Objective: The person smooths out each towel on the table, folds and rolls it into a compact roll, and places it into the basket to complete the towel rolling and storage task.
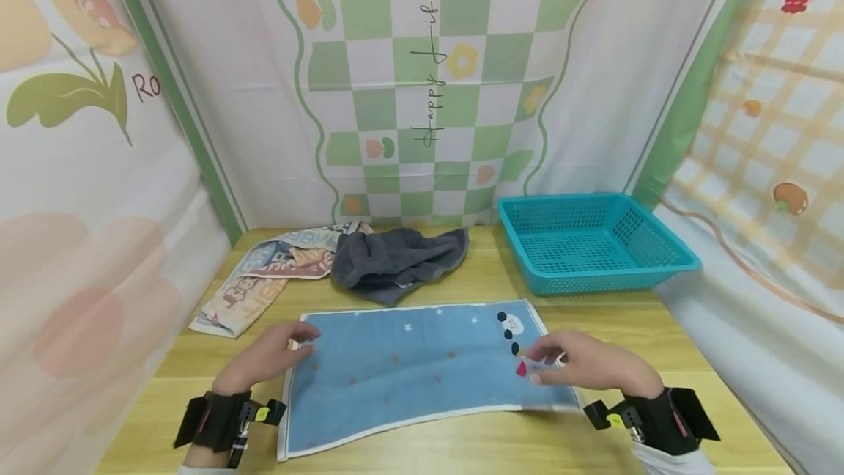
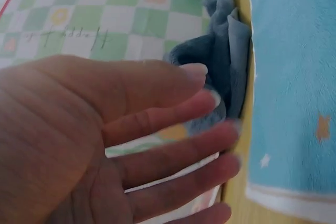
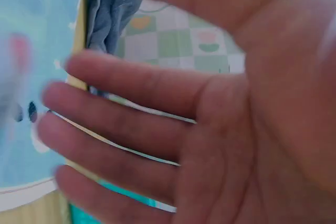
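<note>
A light blue towel (image 1: 415,365) with a white border lies spread on the table, its near right edge slightly raised. Above its left edge is my left hand (image 1: 267,358), fingers apart and holding nothing; the left wrist view shows the hand (image 2: 131,140) beside the towel (image 2: 289,93). Over the towel's right edge, by the dark spots and a red mark, hovers my right hand (image 1: 587,365). In the right wrist view this hand (image 3: 173,114) has its fingers extended and spread, with the towel (image 3: 37,145) beyond the fingertips and a blurred reddish patch at far left.
Behind the towel lie a crumpled dark grey towel (image 1: 395,259) and a patterned multicoloured towel (image 1: 253,288) to its left. An empty turquoise basket (image 1: 616,281) stands at the back right of the wooden table (image 1: 165,394). Printed curtains (image 1: 422,94) enclose the back and sides.
</note>
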`<state>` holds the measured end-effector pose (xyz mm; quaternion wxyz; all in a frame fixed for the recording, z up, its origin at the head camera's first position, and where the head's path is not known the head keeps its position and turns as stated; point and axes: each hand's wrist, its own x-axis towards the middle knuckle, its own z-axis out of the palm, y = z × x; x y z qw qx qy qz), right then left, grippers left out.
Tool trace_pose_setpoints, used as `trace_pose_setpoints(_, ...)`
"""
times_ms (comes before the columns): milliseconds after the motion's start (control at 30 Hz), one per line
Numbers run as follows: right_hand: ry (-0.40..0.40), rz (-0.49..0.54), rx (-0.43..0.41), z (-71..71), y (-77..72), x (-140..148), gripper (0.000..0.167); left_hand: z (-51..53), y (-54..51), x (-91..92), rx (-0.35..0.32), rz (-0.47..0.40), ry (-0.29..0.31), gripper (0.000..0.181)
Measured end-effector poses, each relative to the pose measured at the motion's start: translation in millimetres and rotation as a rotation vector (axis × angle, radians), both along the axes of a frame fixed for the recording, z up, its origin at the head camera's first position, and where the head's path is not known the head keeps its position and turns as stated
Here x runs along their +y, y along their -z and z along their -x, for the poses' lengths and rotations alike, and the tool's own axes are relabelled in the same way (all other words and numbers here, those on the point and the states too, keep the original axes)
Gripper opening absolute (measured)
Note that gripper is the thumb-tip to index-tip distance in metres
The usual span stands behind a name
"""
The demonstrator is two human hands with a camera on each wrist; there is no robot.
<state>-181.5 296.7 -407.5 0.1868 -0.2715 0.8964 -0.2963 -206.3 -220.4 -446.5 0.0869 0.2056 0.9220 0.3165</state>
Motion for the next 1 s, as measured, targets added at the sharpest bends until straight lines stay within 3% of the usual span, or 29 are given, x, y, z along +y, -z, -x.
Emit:
trace_pose_setpoints(100, 0.075, -0.057, 0.079, 10.3, -1.2, -9.2, 0.039, 9.2, 4.8, 15.5, 0.016, 0.063, -0.048, 0.033)
trace_pose_setpoints(200, 0.126, -0.118, 0.165, 25.3, 11.4, -19.6, 0.049, 18.8, 14.6, 30.1, 0.003, 0.137, -0.074, 0.046)
trace_pose_setpoints(300, 0.14, -0.112, 0.129, 39.3, 30.9, -29.3, 0.075, 27.1, 24.3, 40.2, -0.054, 0.157, -0.095, 0.06)
trace_pose_setpoints(433, 0.128, -0.114, 0.002, 49.4, 54.9, -39.4, 0.109, 35.3, 36.9, 45.3, -0.116, 0.144, -0.096, 0.067)
trace_pose_setpoints(567, 0.108, -0.181, -0.038, 52.0, 71.5, -43.7, 0.126, 41.9, 46.3, 44.6, -0.106, 0.153, -0.074, 0.066)
trace_pose_setpoints(833, 0.141, -0.179, 0.0, 59.9, 77.4, -40.8, 0.127, 54.3, 42.7, 43.2, -0.083, 0.166, -0.093, 0.064)
trace_pose_setpoints(1000, 0.189, -0.111, 0.05, 76.0, 73.5, -37.1, 0.089, 60.2, 28.6, 41.4, -0.083, 0.171, -0.081, 0.06)
